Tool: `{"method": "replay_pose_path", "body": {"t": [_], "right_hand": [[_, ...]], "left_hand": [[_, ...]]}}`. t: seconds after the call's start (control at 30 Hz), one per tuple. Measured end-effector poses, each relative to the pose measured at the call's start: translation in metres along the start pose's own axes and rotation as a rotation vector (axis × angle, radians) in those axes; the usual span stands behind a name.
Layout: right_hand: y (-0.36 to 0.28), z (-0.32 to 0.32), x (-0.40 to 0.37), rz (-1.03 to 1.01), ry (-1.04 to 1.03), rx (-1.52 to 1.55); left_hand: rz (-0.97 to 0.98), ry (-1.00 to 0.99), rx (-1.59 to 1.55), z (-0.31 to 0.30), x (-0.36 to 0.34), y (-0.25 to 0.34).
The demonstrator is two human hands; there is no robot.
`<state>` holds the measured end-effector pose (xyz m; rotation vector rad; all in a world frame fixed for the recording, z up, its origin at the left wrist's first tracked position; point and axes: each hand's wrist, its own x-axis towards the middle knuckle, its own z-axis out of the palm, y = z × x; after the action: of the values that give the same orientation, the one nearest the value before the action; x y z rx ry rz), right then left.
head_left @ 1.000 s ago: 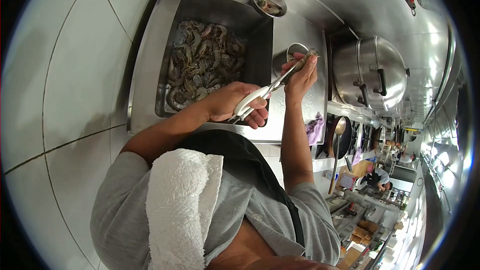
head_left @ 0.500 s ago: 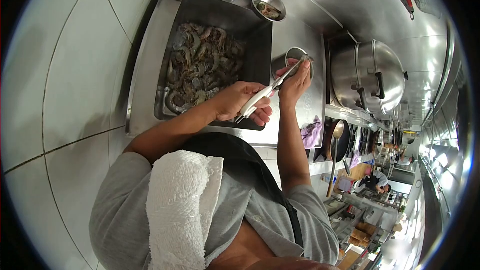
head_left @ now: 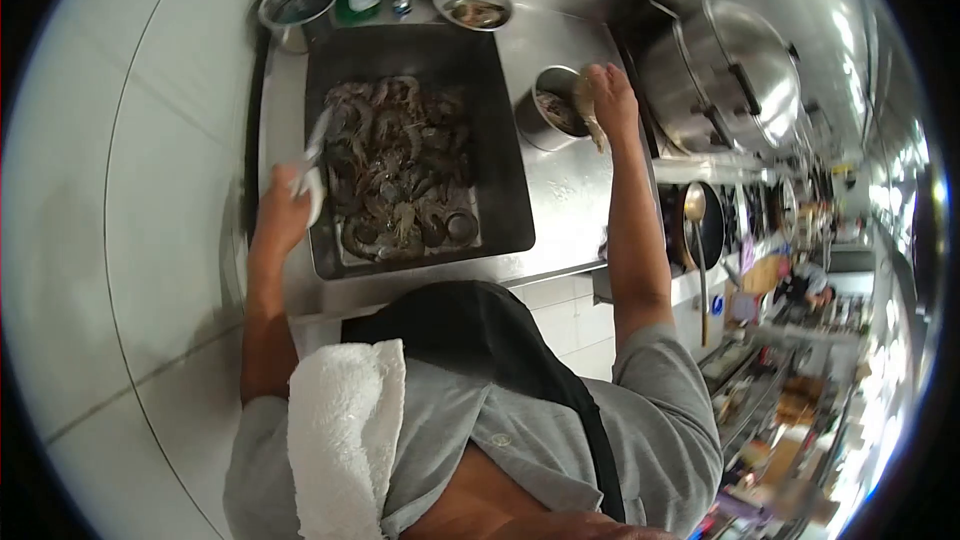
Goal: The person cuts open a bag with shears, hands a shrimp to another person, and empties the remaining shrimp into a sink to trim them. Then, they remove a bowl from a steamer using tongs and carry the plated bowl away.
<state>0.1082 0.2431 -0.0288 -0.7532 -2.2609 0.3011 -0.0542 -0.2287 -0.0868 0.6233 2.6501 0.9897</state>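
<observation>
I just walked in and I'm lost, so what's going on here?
Someone's left hand holds white-handled scissors at the edge of a sink with a heap of shrimp in it. Their right hand holds a single shrimp close by the rim of a metal container on the counter, which has some bits inside.

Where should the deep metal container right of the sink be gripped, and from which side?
Probably grip the metal container by its outer wall, from the sink side: it is round, no handle shows, and that wall is exposed, while the right hand holds a shrimp opposite.
</observation>
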Motion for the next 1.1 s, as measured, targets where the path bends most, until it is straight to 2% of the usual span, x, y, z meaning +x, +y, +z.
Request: {"method": "replay_pose_path", "body": {"t": [0.1, 0.13, 0.17, 0.23, 0.3, 0.33, 0.37, 0.4, 0.47, 0.53, 0.6, 0.67, 0.73, 0.8, 0.83, 0.87, 0.9, 0.93, 1.03, 1.07, 1.1], "right_hand": [[-0.019, -0.049, -0.028, 0.22, -0.087, 0.542], [-0.026, -0.077, -0.045, 0.332, -0.239, 0.629], [-0.029, -0.102, -0.068, 0.442, -0.392, 0.718], [-0.022, -0.132, -0.129, 0.591, -0.558, 0.983], [-0.02, -0.163, -0.188, 0.702, -0.651, 1.081], [-0.013, -0.173, -0.22, 0.833, -0.618, 1.119], [-0.008, -0.184, -0.247, 0.947, -0.599, 1.111], [0.013, -0.183, -0.282, 1.036, -0.584, 1.068], [0.043, -0.193, -0.336, 1.21, -0.597, 0.904], [0.085, -0.194, -0.408, 1.391, -0.578, 0.729], [0.121, -0.2, -0.479, 1.525, -0.564, 0.515], [0.15, -0.209, -0.552, 1.675, -0.476, 0.516], [0.175, -0.222, -0.611, 1.839, -0.363, 0.665], [0.197, -0.244, -0.655, 1.932, -0.362, 0.736], [0.21, -0.25, -0.683, 1.963, -0.329, 0.769], [0.223, -0.255, -0.713, 1.994, -0.294, 0.802], [0.24, -0.26, -0.718, 1.991, -0.293, 0.813], [0.252, -0.264, -0.731, 1.994, -0.258, 0.824], [0.328, -0.298, -0.719, 1.925, -0.285, 0.767], [0.348, -0.308, -0.705, 1.9, -0.316, 0.733], [0.358, -0.317, -0.699, 1.892, -0.318, 0.716]], "left_hand": [[-0.031, 0.066, 0.136, 0.013, 0.016, -0.082], [-0.018, 0.121, 0.186, 0.022, 0.017, -0.103], [-0.067, 0.06, 0.256, 0.015, 0.015, -0.09], [-0.141, -0.072, 0.405, -0.003, 0.01, -0.049], [-0.003, -0.03, 0.364, -0.002, 0.005, -0.064], [0.053, -0.021, 0.461, -0.006, 0.004, -0.055], [0.074, -0.143, 0.628, -0.008, 0.017, -0.071], [0.015, -0.156, 0.635, -0.007, 0.021, -0.073], [-0.023, -0.112, 0.62, -0.002, 0.016, -0.052], [-0.004, -0.032, 0.624, -0.002, 0.01, -0.059], [-0.077, -0.053, 0.705, -0.006, 0.016, -0.073], [-0.12, -0.091, 0.807, -0.007, 0.027, -0.087], [-0.132, -0.141, 0.939, -0.003, 0.04, -0.09], [0.048, -0.044, 1.124, 0.037, 0.062, -0.073], [0.012, -0.057, 0.853, 0.077, 0.051, -0.017], [0.077, -0.041, 0.743, 0.115, 0.061, 0.019], [0.11, -0.047, 0.674, 0.159, 0.043, 0.057], [0.071, -0.007, 0.625, 0.179, 0.013, 0.08], [-0.095, 0.195, 0.433, 0.212, -0.06, 0.12], [-0.026, 0.248, 0.365, 0.223, -0.104, 0.175], [0.113, 0.345, 0.325, 0.258, -0.095, 0.157]]}}
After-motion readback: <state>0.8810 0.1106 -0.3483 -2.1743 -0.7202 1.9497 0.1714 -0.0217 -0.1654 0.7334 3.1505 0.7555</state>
